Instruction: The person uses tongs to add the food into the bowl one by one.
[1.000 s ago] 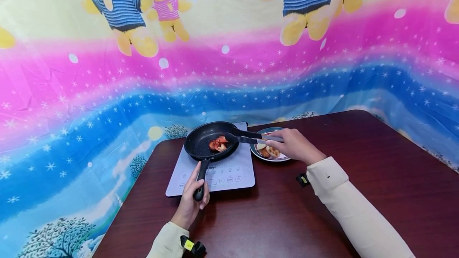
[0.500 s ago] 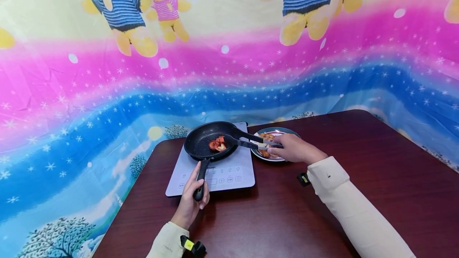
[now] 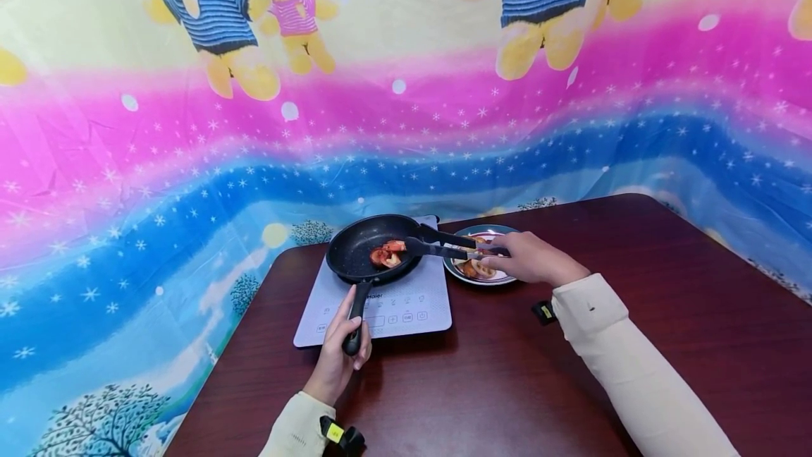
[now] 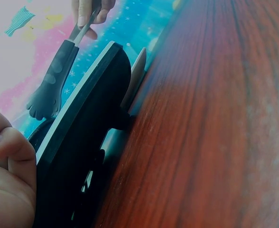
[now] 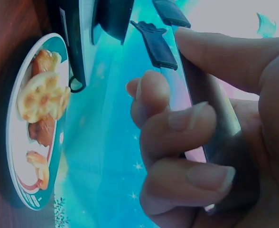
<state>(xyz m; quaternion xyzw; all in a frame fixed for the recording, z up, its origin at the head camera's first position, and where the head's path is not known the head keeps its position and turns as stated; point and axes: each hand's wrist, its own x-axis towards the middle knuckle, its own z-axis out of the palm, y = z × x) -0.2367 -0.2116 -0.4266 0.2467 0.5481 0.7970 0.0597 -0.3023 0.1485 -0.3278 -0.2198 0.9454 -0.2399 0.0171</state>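
Note:
My left hand [image 3: 339, 362] grips the handle [image 3: 356, 326] of a black frying pan [image 3: 349, 245], which sits on a white induction cooker [image 3: 419, 295]. Several reddish pieces of food [image 3: 387, 254] lie together in the pan. With my right hand [image 3: 536, 259] I hold tongs [image 3: 444, 251] that have black ends and metal arms, the fingers curled round those arms in the right wrist view. The tong ends are spread apart over the pan's right rim, one close beside the food. Seen from the left wrist, one paw-shaped tong end [image 4: 47, 92] shows above the pan.
Right of the cooker, partly under my right hand, stands a green-rimmed plate [image 3: 482, 283]. It bears a lotus root slice [image 5: 40, 97], browned pieces [image 5: 43, 130] and an orange curled piece [image 5: 39, 166]. A printed cloth [image 3: 380, 125] hangs behind the dark wooden table [image 3: 495, 386].
My right hand has shifted slightly to the right with the tongs, whose ends have also drawn a little to the right. The left hand, pan and food look the same.

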